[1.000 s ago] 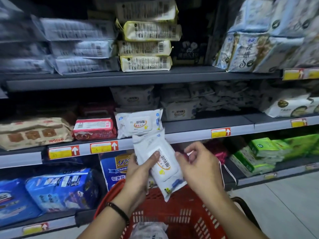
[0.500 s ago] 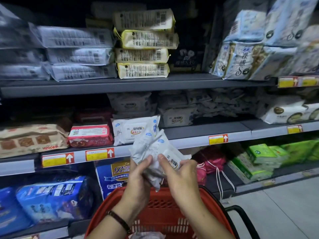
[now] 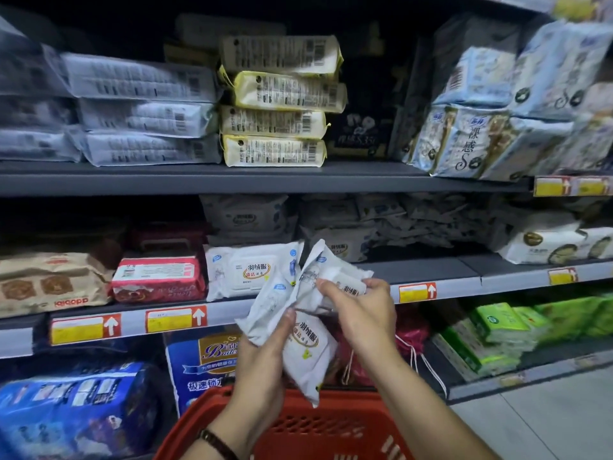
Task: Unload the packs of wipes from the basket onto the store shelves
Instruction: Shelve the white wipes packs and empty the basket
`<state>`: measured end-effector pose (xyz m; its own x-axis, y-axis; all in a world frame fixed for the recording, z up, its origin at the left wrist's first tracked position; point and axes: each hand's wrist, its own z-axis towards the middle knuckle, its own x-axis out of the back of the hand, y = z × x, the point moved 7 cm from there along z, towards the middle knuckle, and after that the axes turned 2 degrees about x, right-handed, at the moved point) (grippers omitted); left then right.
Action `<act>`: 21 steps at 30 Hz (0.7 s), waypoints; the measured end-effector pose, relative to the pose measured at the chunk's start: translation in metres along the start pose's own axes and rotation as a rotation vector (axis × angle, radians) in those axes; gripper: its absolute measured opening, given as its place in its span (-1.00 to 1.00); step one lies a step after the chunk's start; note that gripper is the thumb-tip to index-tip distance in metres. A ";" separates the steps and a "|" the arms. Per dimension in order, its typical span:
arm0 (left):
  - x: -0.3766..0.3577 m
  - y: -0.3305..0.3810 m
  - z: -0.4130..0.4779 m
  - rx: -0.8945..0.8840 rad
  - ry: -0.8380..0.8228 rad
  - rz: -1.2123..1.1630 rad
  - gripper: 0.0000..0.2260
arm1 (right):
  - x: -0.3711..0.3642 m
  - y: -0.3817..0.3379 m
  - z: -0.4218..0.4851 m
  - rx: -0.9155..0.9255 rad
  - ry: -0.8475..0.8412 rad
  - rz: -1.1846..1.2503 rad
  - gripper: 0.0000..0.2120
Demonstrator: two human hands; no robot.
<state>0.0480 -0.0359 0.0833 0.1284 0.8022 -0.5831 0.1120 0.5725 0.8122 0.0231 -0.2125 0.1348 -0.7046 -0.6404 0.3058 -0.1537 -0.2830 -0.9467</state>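
Observation:
I hold two white packs of wipes in front of the middle shelf (image 3: 431,277), above the red basket (image 3: 308,429). My left hand (image 3: 265,356) grips the lower pack (image 3: 306,353), thumb on its front. My right hand (image 3: 360,310) pinches the upper pack (image 3: 331,270), which tilts toward the shelf edge. A matching white pack (image 3: 250,272) lies on the middle shelf just left of my hands. More white packs are stacked deeper behind it.
A red pack (image 3: 159,280) and a brown pack (image 3: 49,283) lie left on the same shelf. Grey and yellow packs (image 3: 275,104) fill the upper shelf. Blue packs (image 3: 76,413), pink bags (image 3: 409,330) and green packs (image 3: 497,330) sit below. The basket's inside is hidden.
Both hands have risen from the basket toward the middle shelf. My right hand has taken hold of one pack and lifted it apart from the one in my left.

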 end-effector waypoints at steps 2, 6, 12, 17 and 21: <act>0.011 -0.003 0.006 0.014 0.093 0.013 -0.68 | 0.005 -0.012 0.018 0.067 0.038 -0.091 -0.07; 0.024 -0.007 0.016 0.005 0.193 0.113 -0.74 | 0.000 -0.019 0.055 0.169 0.147 -0.287 -0.11; 0.028 -0.005 0.024 -0.035 0.217 0.230 -0.81 | -0.031 -0.009 0.086 0.268 0.158 -0.382 -0.10; 0.031 -0.015 0.031 -0.032 0.229 0.326 -0.85 | -0.037 0.000 0.098 0.350 0.155 -0.405 -0.14; 0.028 -0.019 0.026 -0.020 0.202 0.400 -0.83 | -0.031 0.000 0.115 0.361 0.007 -0.425 -0.37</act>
<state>0.0751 -0.0285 0.0511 -0.0380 0.9769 -0.2102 0.0736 0.2125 0.9744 0.1247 -0.2750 0.1368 -0.6369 -0.4119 0.6517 -0.1793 -0.7430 -0.6448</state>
